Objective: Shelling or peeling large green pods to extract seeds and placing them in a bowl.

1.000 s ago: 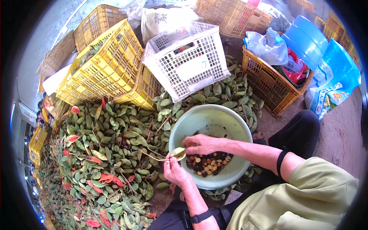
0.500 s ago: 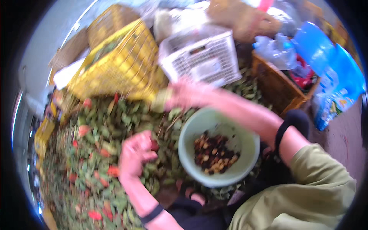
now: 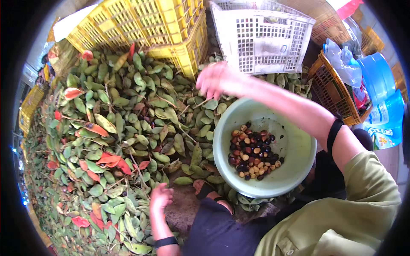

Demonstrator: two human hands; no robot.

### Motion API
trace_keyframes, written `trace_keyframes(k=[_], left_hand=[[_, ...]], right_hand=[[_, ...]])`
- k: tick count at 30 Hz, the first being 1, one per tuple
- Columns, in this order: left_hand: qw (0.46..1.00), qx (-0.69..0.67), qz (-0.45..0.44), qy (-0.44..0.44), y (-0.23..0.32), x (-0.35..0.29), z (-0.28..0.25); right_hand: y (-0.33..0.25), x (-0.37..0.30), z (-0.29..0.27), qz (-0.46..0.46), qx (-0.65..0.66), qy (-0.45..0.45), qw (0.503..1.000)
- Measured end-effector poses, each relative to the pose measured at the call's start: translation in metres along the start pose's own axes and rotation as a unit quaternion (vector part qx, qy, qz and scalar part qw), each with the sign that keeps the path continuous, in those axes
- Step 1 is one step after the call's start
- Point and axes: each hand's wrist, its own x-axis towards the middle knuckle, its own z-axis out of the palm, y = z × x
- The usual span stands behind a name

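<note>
In the head view, I see both hands away from the bowl (image 3: 301, 153), where a second ago they worked at a pod; picking has paused, and the seeds (image 3: 252, 153) lie inside. The right hand (image 3: 218, 81) hovers over the pods (image 3: 141, 138) below the white crate (image 3: 270, 47), the left hand (image 3: 161, 197) beside them. Fingers half-curled; I cannot tell whether either grip holds anything.
</note>
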Motion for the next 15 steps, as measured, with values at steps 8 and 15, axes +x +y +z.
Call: trace_keyframes(k=[8,15], left_hand=[[0.934,0.044,0.196,0.294,-0.075,0.091,0.105],[0.948,-0.124,0.232,0.177,-0.060,0.096,0.112]], right_hand=[[0.128,0.004,0.182,-0.106,-0.561,-0.398,0.718],[0.183,0.011,0.210,-0.189,-0.661,-0.319,0.653]])
